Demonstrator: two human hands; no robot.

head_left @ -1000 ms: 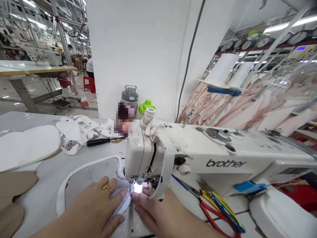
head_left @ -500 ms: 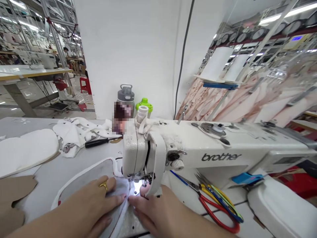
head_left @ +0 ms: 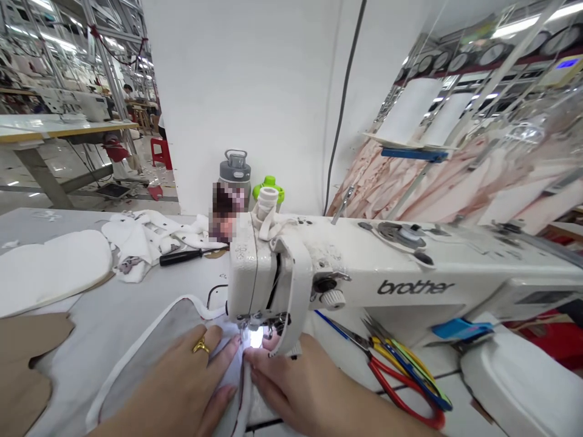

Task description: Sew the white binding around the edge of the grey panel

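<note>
Hands, left [head_left: 182, 382] and right [head_left: 296, 388], have crept nearer the needle [head_left: 246, 331].

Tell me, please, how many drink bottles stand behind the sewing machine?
2. The grey-lidded bottle stands by the white wall; the green-lidded bottle is just to its right, mostly hidden by the sewing machine. Others may be hidden behind it.

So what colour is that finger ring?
Gold. The shiny metal ring on the left hand shows best in the head view.
</note>
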